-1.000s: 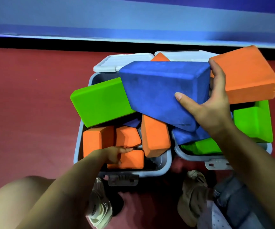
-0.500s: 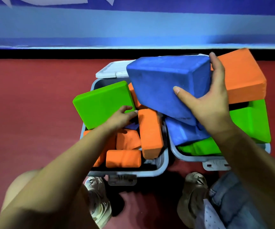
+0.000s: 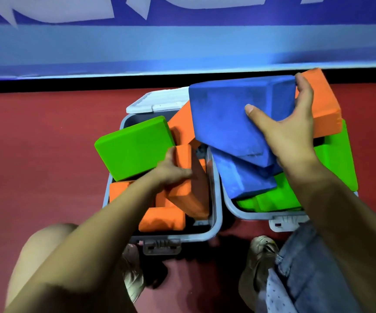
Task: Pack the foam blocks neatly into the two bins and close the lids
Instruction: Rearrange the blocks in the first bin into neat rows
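Observation:
Two grey bins stand side by side on the red floor, lids open at the back. The left bin [image 3: 215, 213] holds several orange blocks and a big green block [image 3: 135, 146] tilted over its far left rim. My left hand [image 3: 171, 170] grips an upright orange block [image 3: 188, 184] in that bin. My right hand [image 3: 288, 132] holds a large blue block [image 3: 232, 116] raised above the gap between the bins. The right bin [image 3: 245, 211] is overfull with a second blue block [image 3: 241, 179], green blocks [image 3: 336, 159] and a big orange block [image 3: 320, 102] on top.
A white lid [image 3: 160, 101] lies open behind the left bin. A blue wall banner with a black base strip runs across the back. My knees and shoes [image 3: 257, 265] are close in front of the bins' latches [image 3: 162, 246]. Red floor lies to the left.
My left hand has moved from the low front of the left bin up to the upright orange block and closed on it. The blue block has shifted right and up in my right hand.

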`<act>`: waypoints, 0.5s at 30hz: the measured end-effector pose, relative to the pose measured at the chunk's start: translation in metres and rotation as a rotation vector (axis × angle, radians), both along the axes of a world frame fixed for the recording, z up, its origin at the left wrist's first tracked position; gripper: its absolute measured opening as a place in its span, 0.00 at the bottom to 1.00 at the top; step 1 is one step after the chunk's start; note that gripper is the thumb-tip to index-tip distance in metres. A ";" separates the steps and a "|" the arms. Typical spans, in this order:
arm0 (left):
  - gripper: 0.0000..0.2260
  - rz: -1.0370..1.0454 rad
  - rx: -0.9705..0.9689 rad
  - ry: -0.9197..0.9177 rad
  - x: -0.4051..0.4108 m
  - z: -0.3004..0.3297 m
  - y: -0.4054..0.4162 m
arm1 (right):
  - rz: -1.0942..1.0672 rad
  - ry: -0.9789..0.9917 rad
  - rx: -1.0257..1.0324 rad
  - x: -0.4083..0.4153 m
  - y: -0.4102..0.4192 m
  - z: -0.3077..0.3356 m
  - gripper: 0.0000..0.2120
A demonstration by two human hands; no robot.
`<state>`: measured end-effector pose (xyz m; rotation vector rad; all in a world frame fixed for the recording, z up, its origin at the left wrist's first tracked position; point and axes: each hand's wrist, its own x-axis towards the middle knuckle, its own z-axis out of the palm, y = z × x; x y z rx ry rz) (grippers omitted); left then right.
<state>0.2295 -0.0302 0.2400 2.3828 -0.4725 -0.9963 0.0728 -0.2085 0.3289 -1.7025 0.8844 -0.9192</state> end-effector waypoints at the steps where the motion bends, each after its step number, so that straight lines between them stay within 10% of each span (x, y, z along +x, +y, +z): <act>1: 0.45 -0.013 -0.042 0.004 0.007 0.011 0.006 | 0.006 0.000 0.001 0.001 0.000 0.000 0.47; 15: 0.50 -0.481 -0.143 -0.068 0.080 0.073 0.081 | 0.028 0.097 -0.078 0.004 0.006 -0.010 0.45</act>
